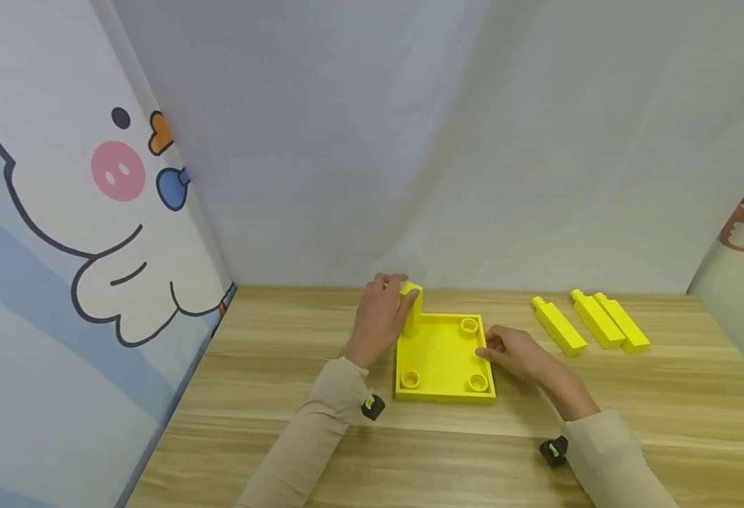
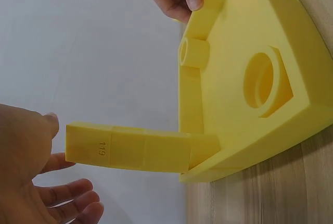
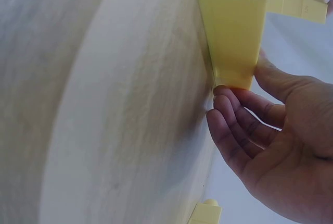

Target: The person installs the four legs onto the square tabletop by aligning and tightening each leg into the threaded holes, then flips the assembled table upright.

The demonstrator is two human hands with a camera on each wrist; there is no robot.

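A shallow, square yellow tray-like base (image 1: pixel 443 356) with raised walls lies on the table, round sockets showing at three of its corners. At the far left corner a square yellow leg (image 1: pixel 413 314) stands upright. My left hand (image 1: pixel 381 314) is at the leg's top; in the left wrist view its fingers are spread, thumb just off the leg (image 2: pixel 127 147) and one fingertip at its end. With my right hand (image 1: pixel 516 353) I pinch the base's right wall, thumb over the rim and fingers outside, as the right wrist view also shows (image 3: pixel 281 130).
Several more yellow legs with round pegs lie to the right, one (image 1: pixel 559 326) a little apart from the other pair (image 1: pixel 609 321). A grey-white curtain (image 1: pixel 448 155) hangs behind the wooden table (image 1: pixel 270 381). A cartoon-printed sheet (image 1: pixel 80 212) borders the left side.
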